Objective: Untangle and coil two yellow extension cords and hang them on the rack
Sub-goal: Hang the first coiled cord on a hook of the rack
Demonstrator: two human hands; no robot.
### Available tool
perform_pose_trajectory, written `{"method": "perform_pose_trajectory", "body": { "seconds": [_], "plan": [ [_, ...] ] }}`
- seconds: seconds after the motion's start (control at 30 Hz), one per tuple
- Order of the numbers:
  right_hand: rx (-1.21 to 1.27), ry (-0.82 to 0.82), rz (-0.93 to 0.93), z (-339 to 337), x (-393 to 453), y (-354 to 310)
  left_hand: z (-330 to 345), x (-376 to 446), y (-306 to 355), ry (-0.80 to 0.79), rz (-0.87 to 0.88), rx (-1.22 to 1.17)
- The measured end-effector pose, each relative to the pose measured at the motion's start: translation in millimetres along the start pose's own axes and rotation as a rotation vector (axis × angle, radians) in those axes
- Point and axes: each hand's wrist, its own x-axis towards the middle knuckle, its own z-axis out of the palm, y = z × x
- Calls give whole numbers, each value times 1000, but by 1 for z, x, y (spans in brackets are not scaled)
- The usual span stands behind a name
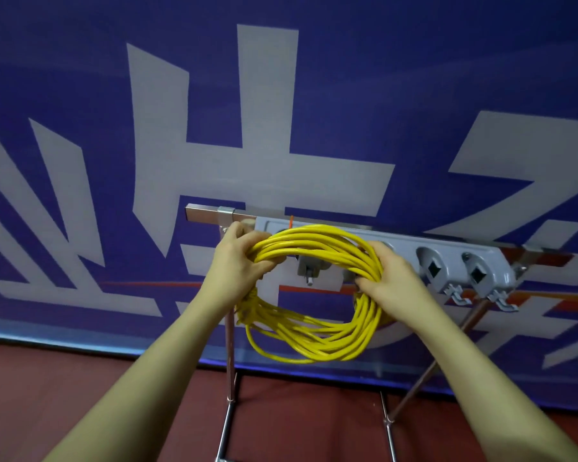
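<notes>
I see one coil of yellow extension cord (314,295), smooth and glossy, wound in many round loops that sag into an oval; whether it is one cord or two bundled together I cannot tell. My left hand (239,258) wraps its fingers round the upper left of the bundle, and my right hand (392,278) curls over the upper right, so both hands grip the cord and hold it up against the front of the rack (447,261). The rack is a grey moulded plastic strip with rounded holders, two of them plainly visible to the right of the coil, each with a dark square opening and a small hook beneath. It is mounted on a shiny square metal bar (202,213) carried by thin metal legs. Behind hangs a blue fabric banner (80,95) with large pale grey characters, above a dark red floor (297,428).
</notes>
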Motion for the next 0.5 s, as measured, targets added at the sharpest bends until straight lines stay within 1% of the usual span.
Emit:
{"method": "perform_pose_trajectory", "body": {
  "seconds": [0.13,0.27,0.4,0.5],
  "plan": [
    [-91,-78,-4,-9,7,1,6,-2,-5,35,56,55],
    [-108,-146,0,-16,7,4,8,0,-2,30,89,147],
    [-123,-156,-18,-21,14,12,12,1,-1,54,112,207],
    [-90,-149,-48,-14,18,20,12,5,-10,76,177,364]
  ]
}}
